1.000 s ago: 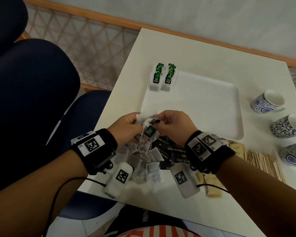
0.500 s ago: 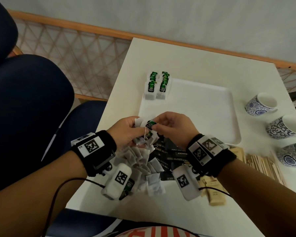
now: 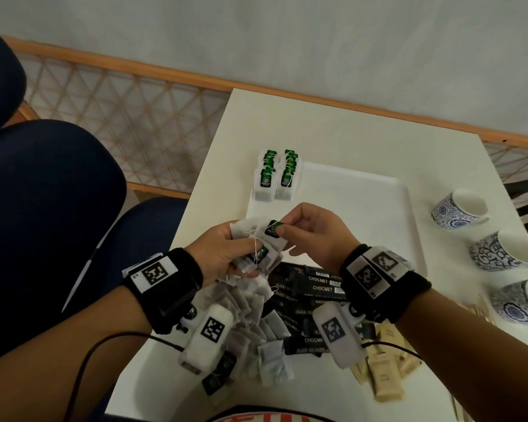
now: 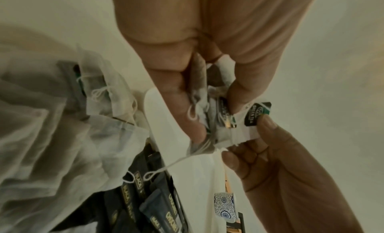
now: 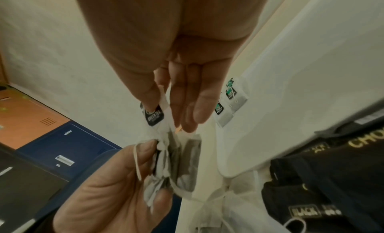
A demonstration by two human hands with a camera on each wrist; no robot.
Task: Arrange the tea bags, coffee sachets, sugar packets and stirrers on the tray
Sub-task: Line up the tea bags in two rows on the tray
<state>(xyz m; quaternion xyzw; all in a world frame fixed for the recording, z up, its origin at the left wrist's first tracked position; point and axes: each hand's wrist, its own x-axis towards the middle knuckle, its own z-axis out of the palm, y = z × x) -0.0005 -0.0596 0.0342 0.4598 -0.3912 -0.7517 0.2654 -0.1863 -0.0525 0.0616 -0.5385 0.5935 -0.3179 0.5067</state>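
My left hand (image 3: 226,251) grips a bunch of white tea bags (image 3: 258,255) above the tray's near left corner. My right hand (image 3: 290,226) pinches the top tea bag (image 3: 272,231) by its green and black tag; thumb on the tag shows in the right wrist view (image 5: 153,115) and the left wrist view (image 4: 255,115). The white tray (image 3: 363,214) holds two rows of tea bags (image 3: 276,175) at its far left corner. Loose tea bags (image 3: 256,318), black coffee sachets (image 3: 311,300), beige sugar packets (image 3: 384,376) and wooden stirrers (image 3: 476,312) lie on the table near me.
Three blue-patterned cups (image 3: 461,210) lie to the right of the tray. A dark blue chair (image 3: 43,208) stands left of the white table (image 3: 317,126). A wicker rail (image 3: 119,117) runs behind.
Both hands have risen slightly toward the tray with the bunch. My right hand has shifted its pinch onto the top bag's tag and drawn it a little apart.
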